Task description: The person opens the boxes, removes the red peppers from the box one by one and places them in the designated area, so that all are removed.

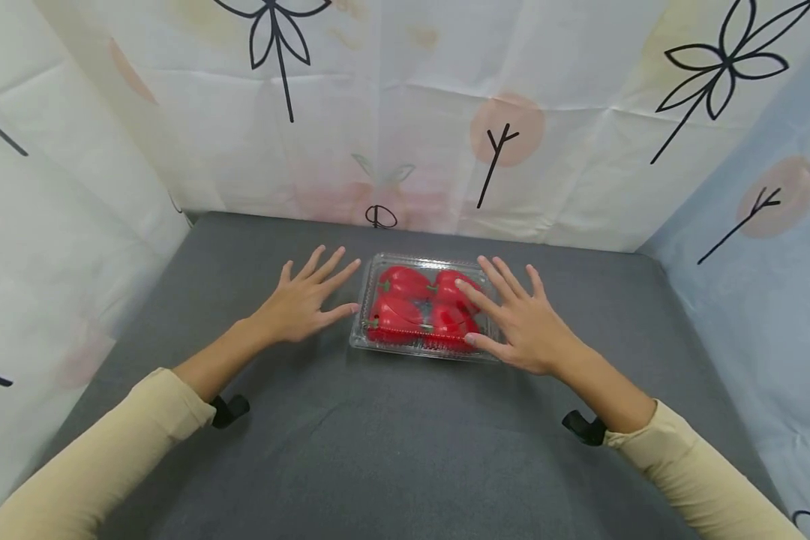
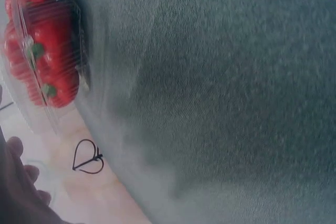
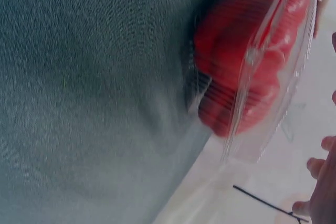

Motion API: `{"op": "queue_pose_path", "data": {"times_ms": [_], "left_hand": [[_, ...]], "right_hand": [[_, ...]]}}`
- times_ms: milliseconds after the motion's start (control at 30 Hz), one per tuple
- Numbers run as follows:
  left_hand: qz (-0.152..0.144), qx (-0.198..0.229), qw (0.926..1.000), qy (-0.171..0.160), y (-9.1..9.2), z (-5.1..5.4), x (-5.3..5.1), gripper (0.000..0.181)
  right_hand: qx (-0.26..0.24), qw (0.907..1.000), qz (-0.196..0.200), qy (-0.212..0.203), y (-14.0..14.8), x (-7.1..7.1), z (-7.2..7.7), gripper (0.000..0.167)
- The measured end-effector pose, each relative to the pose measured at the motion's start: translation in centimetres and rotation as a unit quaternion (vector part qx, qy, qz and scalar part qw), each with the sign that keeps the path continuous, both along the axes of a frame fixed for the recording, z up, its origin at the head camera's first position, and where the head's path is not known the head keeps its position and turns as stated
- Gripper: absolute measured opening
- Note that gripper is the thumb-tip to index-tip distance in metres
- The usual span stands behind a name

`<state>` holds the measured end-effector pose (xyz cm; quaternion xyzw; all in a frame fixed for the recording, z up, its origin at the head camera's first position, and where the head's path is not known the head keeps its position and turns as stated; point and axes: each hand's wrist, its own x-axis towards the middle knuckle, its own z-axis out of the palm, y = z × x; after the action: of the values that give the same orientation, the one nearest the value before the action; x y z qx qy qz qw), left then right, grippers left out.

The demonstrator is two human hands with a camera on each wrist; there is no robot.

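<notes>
A clear plastic clamshell box with its lid down sits toward the back of the grey table. Inside it lie several red bell peppers with green stems; the left wrist view shows the peppers through the ribbed side. My left hand has its fingers spread at the box's left side, thumb tip by the edge; whether it touches is unclear. Over the box's right side my right hand spreads its fingers, covering part of the lid. In the right wrist view its fingertips appear beside the box.
The grey table reaches back to a white patterned cloth. More cloth hangs at the left and right. Each wrist bears a black camera mount, one on the left and one on the right.
</notes>
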<state>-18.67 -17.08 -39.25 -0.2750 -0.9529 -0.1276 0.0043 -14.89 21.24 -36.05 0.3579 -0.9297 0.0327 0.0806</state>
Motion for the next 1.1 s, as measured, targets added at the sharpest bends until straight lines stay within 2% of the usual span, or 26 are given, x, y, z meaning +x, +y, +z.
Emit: {"op": "queue_pose_path", "data": {"times_ms": [200,333,467,567,767,933,1100], "left_hand": [[-0.004,0.016,0.9984,-0.055,0.5,-0.4,0.4,0.078],[0.001,0.036,0.9948,-0.095,0.6,-0.6,0.5,0.077],[0.000,0.083,0.9857,-0.147,0.6,-0.7,0.6,0.077],[-0.005,0.125,0.9750,-0.184,0.7,-0.8,0.7,0.077],[-0.013,0.208,0.9513,-0.227,0.7,-1.1,0.9,0.076],[0.004,0.252,0.9287,-0.272,0.8,-1.4,0.9,0.075],[0.022,0.285,0.9057,-0.313,0.9,-1.4,0.8,0.073]], "right_hand": [[0.013,0.9985,0.036,-0.039,-1.0,0.5,-0.5,0.083],[0.005,0.9971,0.068,-0.036,-1.7,0.6,-0.8,0.080],[-0.003,0.9942,0.106,-0.019,-2.4,0.6,-1.1,0.077],[-0.010,0.9915,0.129,-0.010,-2.9,0.6,-1.5,0.075],[-0.019,0.9858,0.167,0.013,-4.0,0.6,-2.1,0.070],[-0.017,0.9830,0.181,0.026,-4.8,0.5,-2.3,0.067],[-0.004,0.9833,0.181,0.017,-5.4,0.6,-2.3,0.063]]}}
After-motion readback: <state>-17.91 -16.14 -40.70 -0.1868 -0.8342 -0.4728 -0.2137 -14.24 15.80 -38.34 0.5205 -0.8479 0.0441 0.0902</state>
